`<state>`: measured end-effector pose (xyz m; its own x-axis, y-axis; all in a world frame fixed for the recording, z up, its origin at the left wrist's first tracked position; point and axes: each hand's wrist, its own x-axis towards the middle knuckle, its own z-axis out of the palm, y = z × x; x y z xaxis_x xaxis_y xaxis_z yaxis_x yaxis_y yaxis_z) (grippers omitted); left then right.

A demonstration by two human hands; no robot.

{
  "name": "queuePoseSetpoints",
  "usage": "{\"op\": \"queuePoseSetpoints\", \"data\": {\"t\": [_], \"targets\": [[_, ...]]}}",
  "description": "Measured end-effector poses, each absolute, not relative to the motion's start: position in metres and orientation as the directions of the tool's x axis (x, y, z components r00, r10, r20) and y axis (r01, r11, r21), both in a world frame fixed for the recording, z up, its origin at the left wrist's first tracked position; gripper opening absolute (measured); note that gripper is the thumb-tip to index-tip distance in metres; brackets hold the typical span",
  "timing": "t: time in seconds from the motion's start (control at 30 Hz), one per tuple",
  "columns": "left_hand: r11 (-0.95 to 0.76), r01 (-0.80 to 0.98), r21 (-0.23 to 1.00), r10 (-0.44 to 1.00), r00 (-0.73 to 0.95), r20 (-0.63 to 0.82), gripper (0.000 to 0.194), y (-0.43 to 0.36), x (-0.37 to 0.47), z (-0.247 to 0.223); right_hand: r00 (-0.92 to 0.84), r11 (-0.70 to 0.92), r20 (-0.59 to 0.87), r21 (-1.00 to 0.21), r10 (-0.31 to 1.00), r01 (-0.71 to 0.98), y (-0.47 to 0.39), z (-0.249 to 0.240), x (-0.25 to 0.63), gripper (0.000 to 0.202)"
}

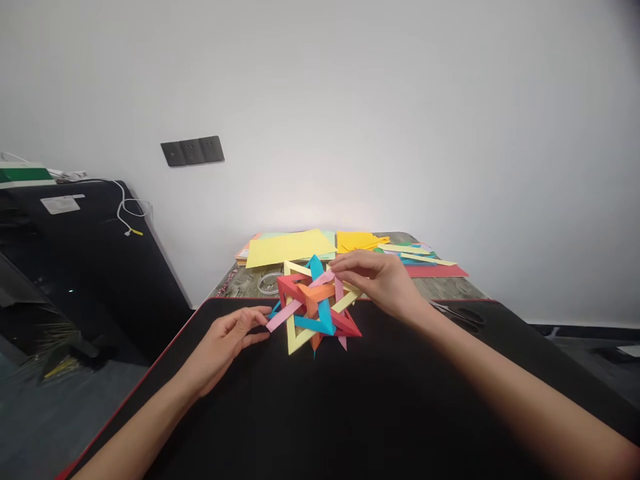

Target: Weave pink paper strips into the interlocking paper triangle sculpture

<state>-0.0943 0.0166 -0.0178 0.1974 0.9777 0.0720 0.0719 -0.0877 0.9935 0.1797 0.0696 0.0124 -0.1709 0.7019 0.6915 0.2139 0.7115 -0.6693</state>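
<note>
An origami model (320,307) of interlocked folded paper strips in red, blue, pale yellow, orange and pink stands between my two hands above the black mat. My left hand (227,343) is at its left side, thumb and fingertips closed at the lower left end of a pink paper strip (284,315) and a blue point. My right hand (383,277) reaches in from the right and pinches the upper end of that pink strip, which runs slanting across the model's front. The fingertips of my right hand partly hide the strip's end.
Behind the black mat (320,413) lie yellow sheets (285,248), orange-yellow paper (357,241), loose pale strips (425,258) and red paper (440,271). A tape roll (269,283) is left of the model. Scissors (463,315) lie right, near my right forearm. A wall stands behind.
</note>
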Motion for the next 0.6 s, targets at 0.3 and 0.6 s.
{"op": "queuePoseSetpoints", "data": {"t": [0.3,0.6], "targets": [[0.044,0.262,0.964,0.982,0.169,-0.09,0.038,0.025,-0.091,-0.018,-0.581,0.839,0.745,0.054,0.328,0.542,0.073,0.017,0.166,0.02],[0.052,0.229,0.972,0.967,0.232,-0.107,0.032,0.036,-0.085,-0.013,-0.798,0.734,0.566,0.448,0.209,0.51,0.062,0.031,0.172,0.033]]}}
